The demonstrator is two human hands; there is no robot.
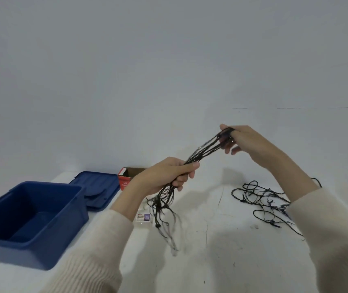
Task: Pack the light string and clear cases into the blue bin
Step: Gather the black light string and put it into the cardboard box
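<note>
White tabletop (pixel 211 261) and a plain pale wall (pixel 169 60) fill the head view. At lower left the blue bin (pixel 20 254) stands open with nothing visible inside; its lid (pixel 97 187) lies behind it, beside a red carton (pixel 124 178). At centre the light string (pixel 205 151) is stretched as a bundle of loops between both hands. The left hand (pixel 164 174) has its fingers curled tight round the lower end. The right hand (pixel 245 140) has the upper loops hooked over partly bent fingers. The uncoiled remainder lies tangled at right of frame, one strand passing by the right sleeve. One clear case (pixel 143 218) lies on the table under the dangling strands. Risks, as judged: loops may slip off the right fingers if tension drops, the loose tail may knot or catch the sleeve, and hanging ends may drag the case.
</note>
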